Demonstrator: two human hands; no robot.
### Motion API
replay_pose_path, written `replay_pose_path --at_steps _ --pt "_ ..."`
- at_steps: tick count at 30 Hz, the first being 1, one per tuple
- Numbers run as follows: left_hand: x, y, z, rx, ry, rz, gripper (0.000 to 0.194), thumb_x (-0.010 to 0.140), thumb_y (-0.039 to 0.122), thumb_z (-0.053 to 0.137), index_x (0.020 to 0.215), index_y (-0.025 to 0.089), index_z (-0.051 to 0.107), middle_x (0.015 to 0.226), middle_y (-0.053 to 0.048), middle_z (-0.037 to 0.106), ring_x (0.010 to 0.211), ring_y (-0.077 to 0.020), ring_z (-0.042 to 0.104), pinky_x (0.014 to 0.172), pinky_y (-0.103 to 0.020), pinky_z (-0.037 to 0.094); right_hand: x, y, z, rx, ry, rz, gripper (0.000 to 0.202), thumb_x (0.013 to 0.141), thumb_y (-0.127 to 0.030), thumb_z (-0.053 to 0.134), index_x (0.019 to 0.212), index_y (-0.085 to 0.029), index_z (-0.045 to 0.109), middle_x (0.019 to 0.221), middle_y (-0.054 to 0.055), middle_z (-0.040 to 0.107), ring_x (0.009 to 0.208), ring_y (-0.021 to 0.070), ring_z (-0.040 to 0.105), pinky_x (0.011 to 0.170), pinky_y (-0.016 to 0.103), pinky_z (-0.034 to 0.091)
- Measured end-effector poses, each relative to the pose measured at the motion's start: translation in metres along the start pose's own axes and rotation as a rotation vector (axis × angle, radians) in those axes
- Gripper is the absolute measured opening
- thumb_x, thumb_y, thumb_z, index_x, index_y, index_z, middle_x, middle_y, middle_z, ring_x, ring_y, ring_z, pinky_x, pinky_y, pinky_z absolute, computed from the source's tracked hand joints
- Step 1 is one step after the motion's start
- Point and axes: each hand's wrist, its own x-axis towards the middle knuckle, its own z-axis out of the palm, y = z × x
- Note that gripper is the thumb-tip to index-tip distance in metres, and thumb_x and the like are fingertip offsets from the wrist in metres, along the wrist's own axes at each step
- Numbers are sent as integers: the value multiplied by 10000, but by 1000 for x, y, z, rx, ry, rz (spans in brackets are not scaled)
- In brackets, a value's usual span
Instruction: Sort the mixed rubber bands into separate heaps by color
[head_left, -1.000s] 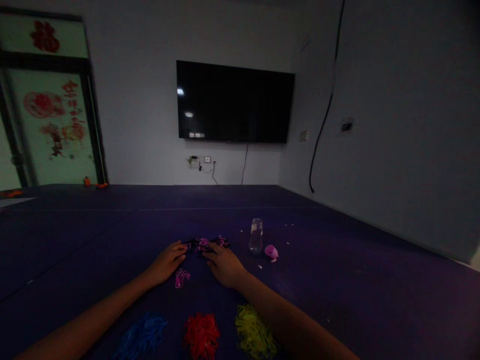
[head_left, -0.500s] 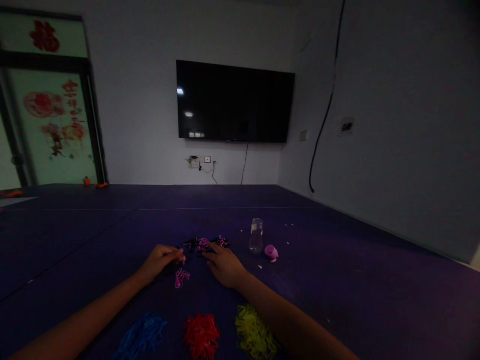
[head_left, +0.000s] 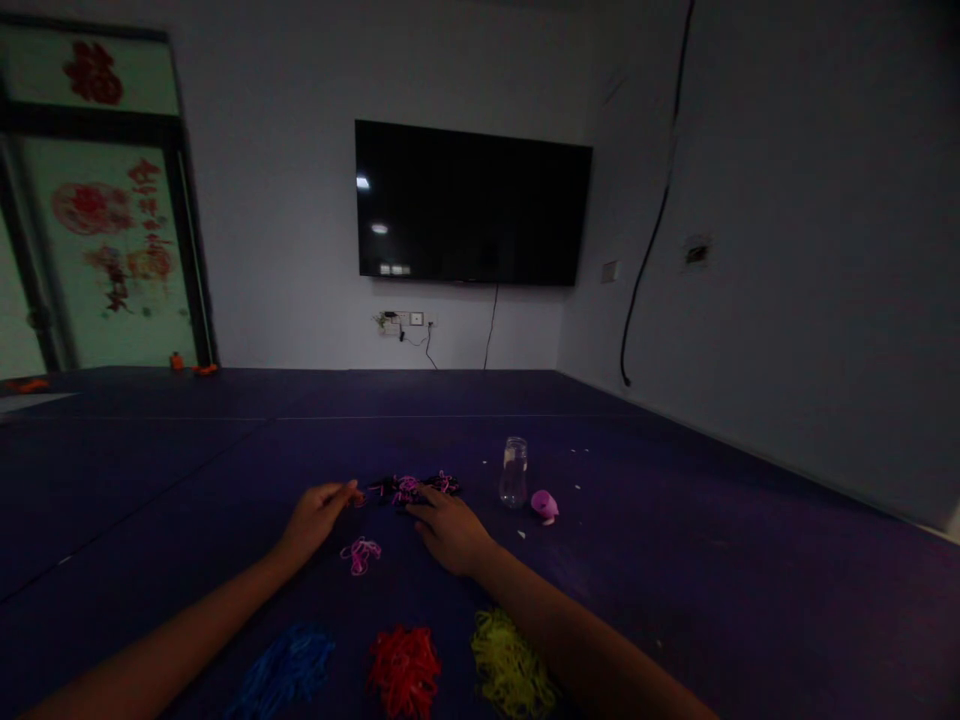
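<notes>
A mixed pile of black and pink rubber bands (head_left: 406, 487) lies on the dark purple surface. My right hand (head_left: 452, 532) rests on the pile's right part with its fingers stretched out. At the pile's left edge is my left hand (head_left: 316, 512), thumb and forefinger pinched together; whatever is between the tips is too small and dark to make out. Closer to me, between the two hands, sits a small loose heap of pink rubber bands (head_left: 361, 555).
Nearest me are heaps of blue (head_left: 289, 668), red (head_left: 405, 670) and yellow (head_left: 511, 665) rubber bands. A clear bottle (head_left: 514, 475) stands upright right of my right hand, beside a pink cap (head_left: 544, 505). Small white scraps lie around them. A television (head_left: 472, 205) hangs on the far wall.
My left hand has moved slightly away from me, toward the mixed pile. The pink band at its fingertips is gone from there, and the small pink heap spreads farther left. My right hand stays put.
</notes>
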Motion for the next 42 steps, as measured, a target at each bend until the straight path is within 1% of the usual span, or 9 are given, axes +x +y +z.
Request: replay_pose_path --at_steps 3,7,14,19,23,28,33,37,42 --pt "3 -6 0 95 11 -1 487 761 538 383 693 176 703 771 -65 723 774 -243 643 743 -316 445 0 0 0 0 -5 -3 383 845 -247 409 1215 -238 506 1364 61 356 1163 220 426 955 355 349" --pt "6 -12 1 166 -34 -36 523 781 526 327 682 183 709 804 -75 725 821 -251 644 778 -326 436 0 1 0 5 -1 -5 385 845 -245 405 1216 -229 506 1365 74 353 1177 228 411 959 363 342" --pt "3 -6 4 218 -113 27 478 800 483 336 736 198 714 871 -63 715 839 -233 630 774 -304 438 1 1 1 11 -1 5 381 842 -244 415 1211 -237 508 1365 65 357 1178 227 410 963 366 337" --pt "1 -3 4 196 -86 96 424 791 472 383 723 212 711 815 -50 709 824 -234 621 781 -319 433 0 0 0 15 1 -1 377 845 -246 409 1207 -231 511 1368 65 353 1181 226 409 962 366 340" --pt "0 -1 3 51 -93 98 491 804 502 345 597 217 687 723 -42 708 767 -218 628 810 -319 423 0 0 0 11 -1 -4 380 845 -248 408 1211 -226 508 1368 70 354 1177 232 412 958 376 344" --pt "-4 4 1 -163 -263 19 597 793 578 314 426 188 576 473 -41 624 518 -168 588 601 -269 448 0 1 1 5 0 -12 380 847 -247 412 1214 -232 505 1369 68 350 1183 226 405 961 365 340" --pt "-4 3 2 -222 -249 -46 609 775 631 286 424 173 483 422 -19 563 368 -119 515 399 -219 337 1 1 1 -4 -1 -3 377 842 -246 420 1206 -226 514 1362 76 358 1185 231 402 959 368 341" --pt "-4 1 3 -246 -226 -102 614 766 658 276 486 160 502 389 6 518 317 -107 499 352 -200 295 0 -1 -1 7 5 -5 371 844 -240 416 1201 -230 517 1364 71 357 1186 224 403 958 365 344" --pt "-3 -1 3 -338 -262 -132 600 783 635 284 525 154 532 448 -23 579 370 -132 553 390 -223 374 -1 -1 -2 11 2 -5 366 848 -245 408 1194 -225 525 1363 77 359 1183 229 406 957 370 347"
